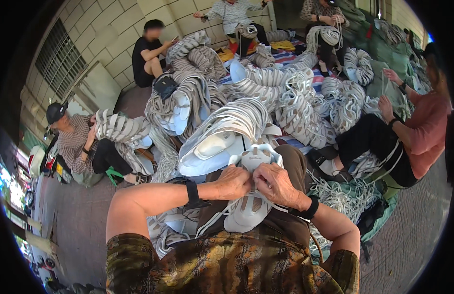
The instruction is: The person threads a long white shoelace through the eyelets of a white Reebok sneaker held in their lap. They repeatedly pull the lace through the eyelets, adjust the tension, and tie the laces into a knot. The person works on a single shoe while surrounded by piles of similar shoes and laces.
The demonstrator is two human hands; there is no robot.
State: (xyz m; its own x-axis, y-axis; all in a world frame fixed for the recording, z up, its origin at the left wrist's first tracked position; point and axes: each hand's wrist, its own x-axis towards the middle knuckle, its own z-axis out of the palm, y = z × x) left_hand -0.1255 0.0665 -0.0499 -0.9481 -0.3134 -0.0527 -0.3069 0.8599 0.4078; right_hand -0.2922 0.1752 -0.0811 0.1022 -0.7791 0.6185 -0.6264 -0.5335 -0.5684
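Observation:
A white and tan shoe upper [245, 211] lies across my lap, its toe end toward me and its tongue [257, 159] standing up beyond my hands. My left hand [234, 182] is closed at the left side of the lacing opening, fingertips pinched. On the right side, my right hand [276, 185] is also closed, thumb against the fingers. Both seem to pinch the white shoelace [215, 219], though the fingers hide most of the grip. Loose lace trails out on either side of the upper. Just beyond my knees rests a stacked bundle of similar uppers [237, 120].
More bundled uppers [305, 108] cover the striped sheet ahead. A heap of loose white laces [347, 206] lies at my right. Other people sit around the pile, one close on the right [423, 130] and one on the left [77, 132]. Further uppers [163, 230] lie by my left leg.

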